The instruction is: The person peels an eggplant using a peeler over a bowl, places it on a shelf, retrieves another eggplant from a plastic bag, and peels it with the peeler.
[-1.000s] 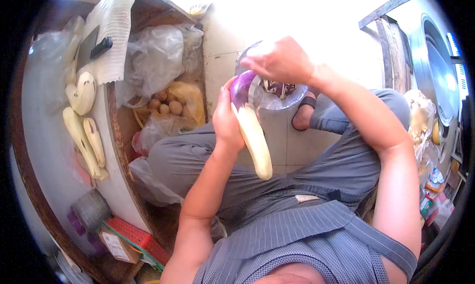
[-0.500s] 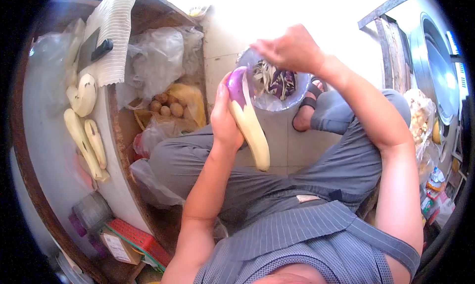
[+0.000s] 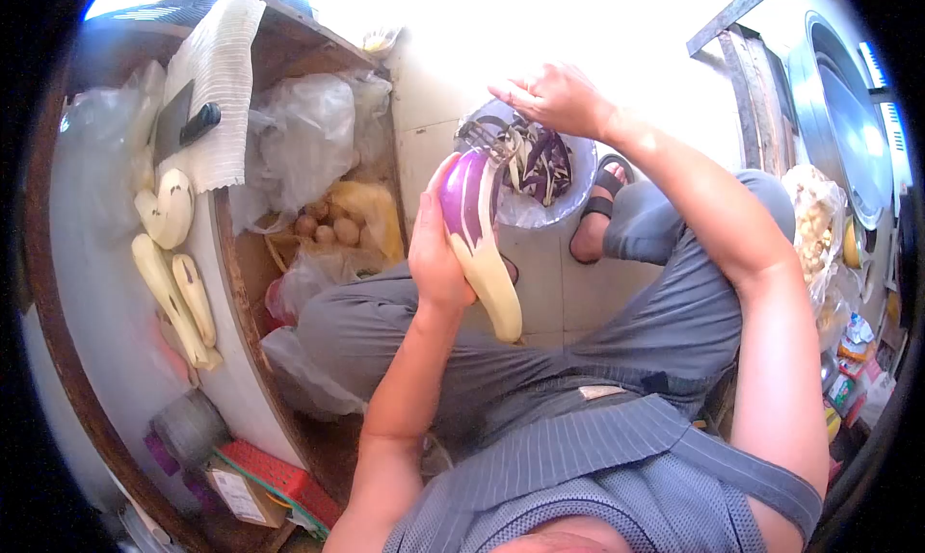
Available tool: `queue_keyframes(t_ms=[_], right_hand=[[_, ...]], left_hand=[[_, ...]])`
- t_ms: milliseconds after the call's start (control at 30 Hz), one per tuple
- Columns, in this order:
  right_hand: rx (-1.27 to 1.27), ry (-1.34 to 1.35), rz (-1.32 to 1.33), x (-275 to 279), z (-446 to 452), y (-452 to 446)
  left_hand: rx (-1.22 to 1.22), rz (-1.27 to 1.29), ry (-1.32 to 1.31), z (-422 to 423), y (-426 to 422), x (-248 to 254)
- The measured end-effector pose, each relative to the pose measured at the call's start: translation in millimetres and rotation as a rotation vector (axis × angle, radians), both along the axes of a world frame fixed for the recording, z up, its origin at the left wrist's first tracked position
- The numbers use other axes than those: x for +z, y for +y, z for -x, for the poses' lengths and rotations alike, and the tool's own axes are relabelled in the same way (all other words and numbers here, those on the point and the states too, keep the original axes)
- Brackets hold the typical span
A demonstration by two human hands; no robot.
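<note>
My left hand (image 3: 436, 252) is wrapped round an eggplant (image 3: 489, 281), tilted with its lower end toward me. Its lower part is peeled pale; purple skin with pale strips remains on the upper part. Beyond it, my right hand (image 3: 567, 102) is closed with the fingers pointing left, and a peeler (image 3: 486, 139) shows just below them at the eggplant's upper end. The grip on its handle is partly hidden. Under both hands a plastic-lined bin (image 3: 584, 172) holds purple and white peelings (image 3: 541, 160).
Several peeled eggplants (image 3: 170, 293) lie on the shelf top at left, near a knife with a black handle (image 3: 200, 122) on a striped cloth (image 3: 224, 81). Below are plastic bags (image 3: 313, 119) and round brown items (image 3: 326, 233). Large metal basins (image 3: 848, 119) stand at right.
My right hand has shifted slightly left and down, and the peeler now shows clearly at the eggplant's upper end. More pale strips show in the purple skin, and the eggplant has turned slightly.
</note>
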State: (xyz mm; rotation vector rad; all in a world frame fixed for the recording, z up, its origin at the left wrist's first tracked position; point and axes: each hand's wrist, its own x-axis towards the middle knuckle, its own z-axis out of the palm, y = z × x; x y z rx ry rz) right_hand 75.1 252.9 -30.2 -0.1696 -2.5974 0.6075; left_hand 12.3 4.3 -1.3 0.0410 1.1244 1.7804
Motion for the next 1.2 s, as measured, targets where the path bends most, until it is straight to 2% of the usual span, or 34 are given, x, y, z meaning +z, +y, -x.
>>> queue_keyframes(t_ms=[100, 167, 200, 233, 267, 333, 367, 433, 467, 500, 567, 633, 700, 767, 833, 867, 900, 933, 967, 1067, 1100, 1167, 1200], right_hand=[[0.07, 0.079, -0.153, -36, -3, 11], [0.044, -0.126, -0.376, -60, -12, 19], [-0.043, -0.02, -0.262, -97, -13, 24], [-0.038, -0.02, -0.264, -108, -10, 29], [-0.056, 0.057, -0.293, -115, -7, 34], [-0.081, 0.133, -0.31, -86, -10, 30], [-0.068, -0.135, 0.225, -18, -15, 20], [-0.054, -0.402, 0.76, 22, -14, -5], [-0.143, -0.38, 0.756, 16, -11, -16], [-0.231, -0.354, 0.749, 15, -8, -25], [0.05, -0.455, 0.832, 48, -7, -36], [0.037, -0.455, 0.781, 40, -6, -40], [0.04, -0.345, 0.93, 35, -11, -38], [0.001, -0.344, 0.951, 29, -15, -29], [-0.04, -0.424, 0.845, 16, -16, -18], [-0.036, -0.426, 0.844, 7, -18, -16], [-0.026, -0.372, 0.712, 2, -21, -17], [-0.017, -0.319, 0.582, -4, -23, -18], [-0.01, -0.32, 0.584, -9, -24, -18], [-0.01, -0.362, 0.316, 8, -27, -23], [-0.006, -0.366, 0.319, 19, -27, -23], [0.131, -0.426, 0.138, 37, -23, -23], [0.051, -0.247, 0.096, 35, -21, -31]], left_hand=[[0.053, -0.025, 0.048, 1, 0, 3], [0.075, -0.081, 0.126, 2, 1, 14], [0.04, -0.102, 0.142, 9, -1, 9], [0.032, -0.116, 0.148, 11, 1, 4], [0.023, -0.131, 0.155, 14, 3, -1], [0.049, -0.134, 0.168, 12, 5, -4], [0.046, -0.13, 0.169, 13, 4, -7], [0.004, -0.169, 0.164, 13, 4, -16], [0.005, -0.168, 0.16, 13, 4, -21], [-0.02, -0.148, 0.264, 14, 5, -27], [-0.059, -0.115, 0.408, 14, 6, -27], [-0.083, -0.094, 0.487, 12, 9, -20], [-0.088, 0.015, 0.432, 8, 8, -10], [-0.086, 0.03, 0.441, 13, 5, -9], [-0.036, 0.015, 0.27, 19, 5, -5], [0.02, 0.102, 0.055, 25, 2, -13], [0.063, 0.077, -0.127, 27, 4, -5], [0.037, 0.095, -0.155, 34, 0, -9], [0.013, 0.111, -0.182, 40, -5, -17], [-0.102, 0.004, -0.252, 50, -13, -32], [-0.098, 0.007, -0.255, 48, -14, -29], [-0.149, -0.018, -0.401, 45, -10, -20], [-0.15, -0.017, -0.402, 45, -11, -24]])
